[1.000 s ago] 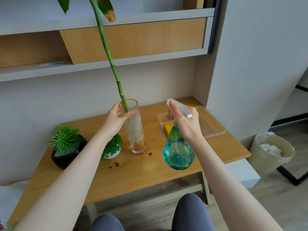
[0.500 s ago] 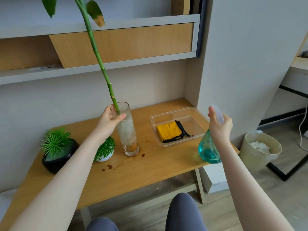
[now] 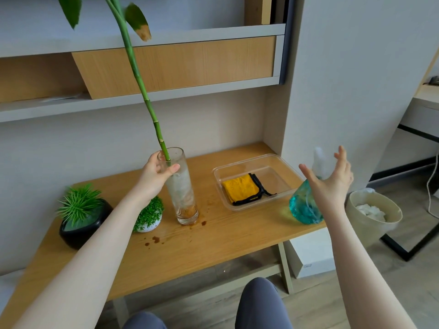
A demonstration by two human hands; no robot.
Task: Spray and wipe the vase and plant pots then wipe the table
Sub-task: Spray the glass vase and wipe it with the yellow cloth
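A tall glass vase (image 3: 182, 191) with a green bamboo stem (image 3: 140, 84) stands mid-table, foamy inside with brown residue at its base. My left hand (image 3: 155, 176) grips the vase near its rim. The teal spray bottle (image 3: 304, 206) stands at the table's right edge. My right hand (image 3: 332, 179) hovers just in front of it with fingers spread, holding nothing. A black pot (image 3: 82, 224) with a spiky plant and a small white pot (image 3: 148, 218) with fine greenery sit at the left. A yellow cloth (image 3: 241, 189) lies in a clear tray (image 3: 282, 162).
Brown stains (image 3: 154, 239) spot the wooden table (image 3: 213, 252) before the vase. Shelves (image 3: 166, 91) hang above. A beige bin (image 3: 373, 217) with white tissue stands on the floor at right, beside a white box (image 3: 311, 255). My knees show below.
My right hand carried the spray bottle from beside the vase to the table's right edge, set it down and let go. My left hand kept its hold on the vase.
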